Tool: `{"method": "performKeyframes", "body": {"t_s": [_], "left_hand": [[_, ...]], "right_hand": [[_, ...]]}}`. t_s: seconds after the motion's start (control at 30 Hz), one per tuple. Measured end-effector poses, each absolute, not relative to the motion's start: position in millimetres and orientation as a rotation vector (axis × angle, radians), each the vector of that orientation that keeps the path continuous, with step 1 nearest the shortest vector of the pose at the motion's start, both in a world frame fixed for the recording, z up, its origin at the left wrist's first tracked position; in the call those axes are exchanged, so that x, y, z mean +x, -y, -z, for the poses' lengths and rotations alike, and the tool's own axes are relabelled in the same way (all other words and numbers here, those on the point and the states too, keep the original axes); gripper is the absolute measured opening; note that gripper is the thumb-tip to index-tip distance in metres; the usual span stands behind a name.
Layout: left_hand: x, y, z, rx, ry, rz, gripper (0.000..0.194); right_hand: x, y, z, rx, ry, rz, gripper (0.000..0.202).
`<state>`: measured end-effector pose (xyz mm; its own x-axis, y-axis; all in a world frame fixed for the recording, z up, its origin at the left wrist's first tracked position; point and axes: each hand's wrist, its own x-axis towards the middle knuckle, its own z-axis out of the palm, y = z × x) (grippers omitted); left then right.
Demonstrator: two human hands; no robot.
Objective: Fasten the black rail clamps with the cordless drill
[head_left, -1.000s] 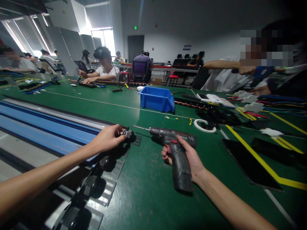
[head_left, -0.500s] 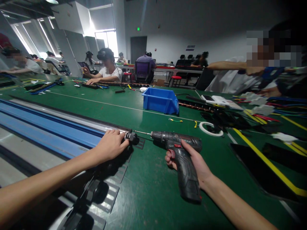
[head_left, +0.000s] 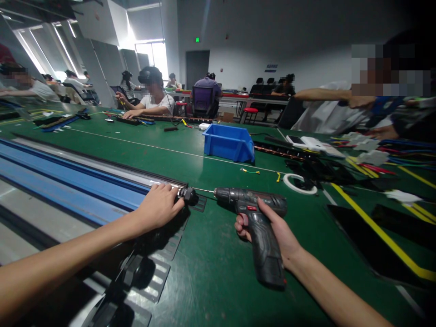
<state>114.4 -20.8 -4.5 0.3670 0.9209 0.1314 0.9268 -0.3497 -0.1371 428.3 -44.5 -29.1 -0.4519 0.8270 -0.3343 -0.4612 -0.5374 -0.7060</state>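
My right hand [head_left: 269, 229] is wrapped round the grip of a black cordless drill [head_left: 262, 236], a finger at its red trigger. The drill's long thin bit [head_left: 202, 189] points left and reaches the end of a long metal rail assembly [head_left: 85, 175] with blue strips. My left hand [head_left: 159, 206] lies over that end, fingers bent and pressed on the rail beside a black round fitting [head_left: 189, 195]. What the fingertips grip is partly hidden. Slotted black plates [head_left: 158, 279] stick out below the left forearm.
A blue bin [head_left: 228, 143] stands beyond the drill. Right of it lie a white ring [head_left: 299, 183], cables [head_left: 374, 168] and a black panel [head_left: 368, 240]. Small yellow-green wires [head_left: 250, 171] lie on the green table [head_left: 211, 272]. People sit across the table and at the right.
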Motion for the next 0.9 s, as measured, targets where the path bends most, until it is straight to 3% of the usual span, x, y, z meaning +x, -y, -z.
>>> {"method": "performKeyframes", "body": {"t_s": [0.9], "left_hand": [[112.7,19.3,8.3,-2.503,1.647,0.064,0.037]], "right_hand": [[419.8,42.3,22.9,-0.962,0.729,-2.039,0.046]]}}
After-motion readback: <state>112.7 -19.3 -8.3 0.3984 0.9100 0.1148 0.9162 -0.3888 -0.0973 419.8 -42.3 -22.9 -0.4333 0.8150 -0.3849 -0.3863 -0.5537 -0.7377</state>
